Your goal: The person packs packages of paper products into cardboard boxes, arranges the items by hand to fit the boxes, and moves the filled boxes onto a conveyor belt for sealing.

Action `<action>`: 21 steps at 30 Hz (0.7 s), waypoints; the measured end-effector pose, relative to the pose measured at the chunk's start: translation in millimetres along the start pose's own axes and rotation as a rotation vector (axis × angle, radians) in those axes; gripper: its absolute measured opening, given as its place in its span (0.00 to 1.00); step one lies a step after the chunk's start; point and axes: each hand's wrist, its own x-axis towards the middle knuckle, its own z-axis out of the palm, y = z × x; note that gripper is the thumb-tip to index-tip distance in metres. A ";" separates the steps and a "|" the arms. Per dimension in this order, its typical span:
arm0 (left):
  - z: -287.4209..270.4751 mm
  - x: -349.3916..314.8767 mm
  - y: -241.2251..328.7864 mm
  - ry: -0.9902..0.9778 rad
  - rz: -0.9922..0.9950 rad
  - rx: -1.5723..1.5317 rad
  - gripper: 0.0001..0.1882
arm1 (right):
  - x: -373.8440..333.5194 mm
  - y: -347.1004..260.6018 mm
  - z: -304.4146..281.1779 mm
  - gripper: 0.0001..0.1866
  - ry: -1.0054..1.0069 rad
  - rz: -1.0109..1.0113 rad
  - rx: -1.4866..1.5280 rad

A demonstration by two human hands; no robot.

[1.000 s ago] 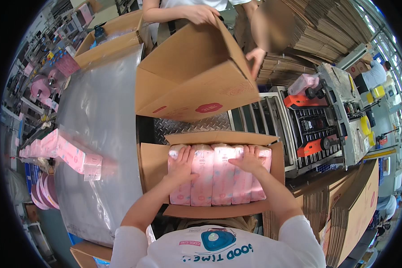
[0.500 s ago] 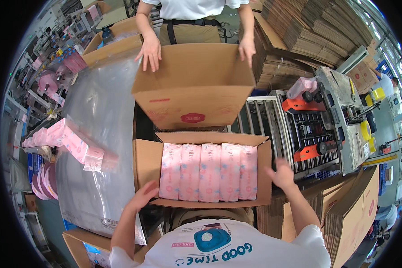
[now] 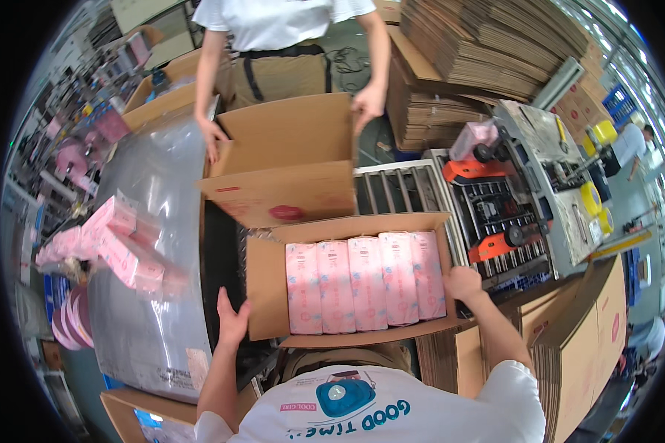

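An open cardboard box [image 3: 267,295] stands in front of me with a row of several pink tissue packs [image 3: 335,284] standing upright in it. At its right wall, my right hand [image 3: 463,283] is closed with the fingers curled over the edge. Beside the left wall is my left hand [image 3: 233,317], thumb and fingers apart, nothing in it. Across from me, a co-worker's hands [image 3: 368,103] are on a second open cardboard box [image 3: 288,188], tilted, its inside bare where it shows.
To the left, a shiny metal table [image 3: 151,310] bears more pink packs [image 3: 129,258]. Roller conveyor [image 3: 399,190] and an orange-sided machine [image 3: 488,214] are at the right. Flattened cartons [image 3: 488,44] are stacked at the back right; more cartons [image 3: 576,332] stand near right.
The filled box has shifted a little to the right and turned. My right hand has closed on its right wall; my left has moved outside its left side. The co-worker's box has moved left.
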 end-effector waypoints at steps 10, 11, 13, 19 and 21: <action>112.3 3.6 47.9 -0.745 0.803 0.537 0.53 | -28.9 -8.2 67.9 0.51 -0.474 -0.784 0.263; 112.2 7.9 54.5 -0.790 0.893 0.728 0.53 | -37.5 -1.2 71.0 0.50 -0.397 -0.797 0.004; 102.5 21.3 74.0 -0.867 0.776 0.490 0.42 | -12.6 -10.2 48.1 0.50 -0.707 -0.692 0.062; 84.0 138.8 136.6 -0.152 0.569 -0.534 0.23 | 20.9 -51.5 71.7 0.57 0.296 -0.046 -0.069; 88.4 187.9 96.2 -0.212 0.356 -0.524 0.22 | 19.0 -52.5 85.4 0.61 0.328 0.082 0.166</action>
